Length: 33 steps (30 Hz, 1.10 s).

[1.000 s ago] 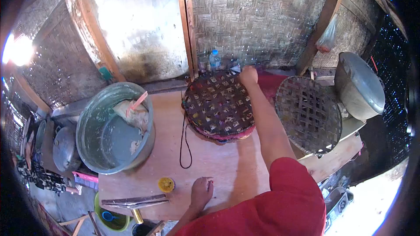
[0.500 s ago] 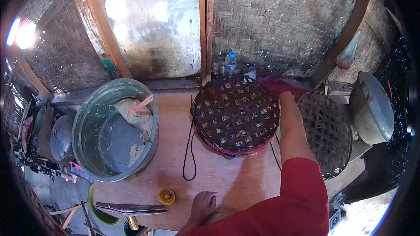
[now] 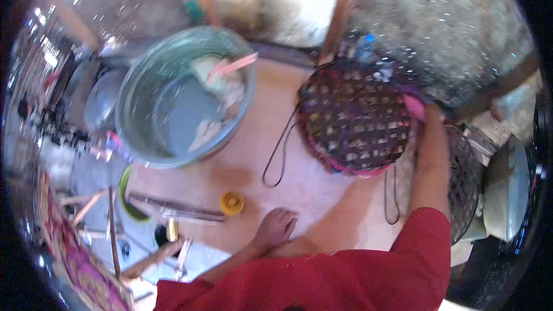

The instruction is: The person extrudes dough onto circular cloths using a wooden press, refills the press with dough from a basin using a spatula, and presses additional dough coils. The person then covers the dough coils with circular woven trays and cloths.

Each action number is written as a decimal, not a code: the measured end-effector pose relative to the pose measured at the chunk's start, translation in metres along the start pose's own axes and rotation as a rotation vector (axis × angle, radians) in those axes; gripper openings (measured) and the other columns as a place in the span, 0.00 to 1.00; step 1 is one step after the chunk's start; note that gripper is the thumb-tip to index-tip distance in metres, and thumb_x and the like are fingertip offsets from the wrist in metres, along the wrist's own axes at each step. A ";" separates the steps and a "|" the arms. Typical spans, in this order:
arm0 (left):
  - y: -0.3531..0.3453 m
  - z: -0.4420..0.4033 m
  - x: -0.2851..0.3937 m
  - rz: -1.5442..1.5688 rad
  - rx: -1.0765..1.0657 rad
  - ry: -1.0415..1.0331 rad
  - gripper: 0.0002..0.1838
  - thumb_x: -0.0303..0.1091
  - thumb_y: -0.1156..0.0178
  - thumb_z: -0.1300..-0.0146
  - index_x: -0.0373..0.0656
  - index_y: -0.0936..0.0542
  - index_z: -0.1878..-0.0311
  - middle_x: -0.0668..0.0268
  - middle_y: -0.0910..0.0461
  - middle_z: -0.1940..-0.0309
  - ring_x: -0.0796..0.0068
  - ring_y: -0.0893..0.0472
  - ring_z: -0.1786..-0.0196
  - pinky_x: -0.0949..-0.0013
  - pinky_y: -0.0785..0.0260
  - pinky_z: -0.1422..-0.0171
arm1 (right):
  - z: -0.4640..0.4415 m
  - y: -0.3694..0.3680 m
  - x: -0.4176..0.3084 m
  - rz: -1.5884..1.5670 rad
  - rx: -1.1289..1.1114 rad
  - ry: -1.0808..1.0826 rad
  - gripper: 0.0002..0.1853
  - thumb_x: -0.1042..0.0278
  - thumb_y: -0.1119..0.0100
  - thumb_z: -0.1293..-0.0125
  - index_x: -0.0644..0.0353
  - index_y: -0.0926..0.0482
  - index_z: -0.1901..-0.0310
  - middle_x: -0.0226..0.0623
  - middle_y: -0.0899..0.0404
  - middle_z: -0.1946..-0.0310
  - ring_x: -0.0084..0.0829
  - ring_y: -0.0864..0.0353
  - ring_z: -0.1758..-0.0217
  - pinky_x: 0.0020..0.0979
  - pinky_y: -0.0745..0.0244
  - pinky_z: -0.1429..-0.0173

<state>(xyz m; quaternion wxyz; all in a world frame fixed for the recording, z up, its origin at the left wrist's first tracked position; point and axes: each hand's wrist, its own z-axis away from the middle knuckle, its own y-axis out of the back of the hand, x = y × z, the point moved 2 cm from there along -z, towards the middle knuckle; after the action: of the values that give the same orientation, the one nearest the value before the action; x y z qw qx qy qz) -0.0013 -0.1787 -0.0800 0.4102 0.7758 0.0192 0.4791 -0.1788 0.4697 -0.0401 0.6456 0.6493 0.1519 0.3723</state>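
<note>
My left hand (image 3: pixel 278 226) rests at the near edge of the wooden table, fingers loosely curled with nothing visible in them. A round yellow-orange thing (image 3: pixel 232 203) sits to its left. To the right, my right arm stretches forward beside a round dark woven basket lid (image 3: pixel 357 121), which covers a container with a pink rim. My right hand (image 3: pixel 433 114) is at the lid's far right side, closed on a bright pink cloth or plastic sheet (image 3: pixel 412 106). Blur hides its fingertips. Black cord loops (image 3: pixel 280 158) hang at the basket's sides.
A large grey-green tub (image 3: pixel 167 161) at left holds whitish dough-like stuff and a pink-handled tool (image 3: pixel 233 64). Dark flat strips (image 3: pixel 173 206) lie at the table's front left. A second woven tray (image 3: pixel 464 178) and a metal pot (image 3: pixel 507 190) stand at right. A blue-capped bottle (image 3: pixel 365 49) stands behind.
The view has turned and shifted, so the table things appear farther right and higher. The pink material beside my right hand has moved and shows brighter. My left hand stays at the table edge.
</note>
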 end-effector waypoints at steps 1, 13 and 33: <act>-0.001 0.000 -0.002 0.004 0.001 0.016 0.08 0.31 0.46 0.40 0.38 0.24 0.61 0.55 0.23 0.65 0.56 0.24 0.60 0.57 0.32 0.51 | -0.009 0.008 0.011 -0.017 0.057 -0.016 0.14 0.66 0.54 0.37 0.61 0.21 0.55 0.45 0.21 0.53 0.45 0.20 0.51 0.38 0.23 0.54; -0.002 0.007 -0.006 0.052 0.065 -0.056 0.07 0.30 0.45 0.41 0.40 0.24 0.61 0.56 0.23 0.67 0.55 0.24 0.60 0.57 0.32 0.53 | 0.041 0.188 0.106 -0.198 0.797 0.062 0.14 0.67 0.57 0.39 0.67 0.25 0.59 0.60 0.22 0.62 0.57 0.21 0.57 0.52 0.26 0.53; 0.123 0.040 -0.005 -0.416 0.467 0.083 0.29 0.34 0.37 0.49 0.40 0.31 0.43 0.50 0.33 0.43 0.44 0.33 0.42 0.49 0.42 0.40 | 0.469 0.127 0.019 -1.374 -0.339 0.352 0.24 0.73 0.42 0.48 0.65 0.26 0.46 0.38 0.23 0.52 0.32 0.25 0.51 0.33 0.30 0.46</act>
<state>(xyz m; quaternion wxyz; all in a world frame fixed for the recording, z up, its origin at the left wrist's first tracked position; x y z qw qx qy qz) -0.0181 -0.2874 -0.0114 0.3090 0.8081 0.3039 0.3988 0.1175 0.1272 0.1379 0.7913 0.2289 0.5669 0.0002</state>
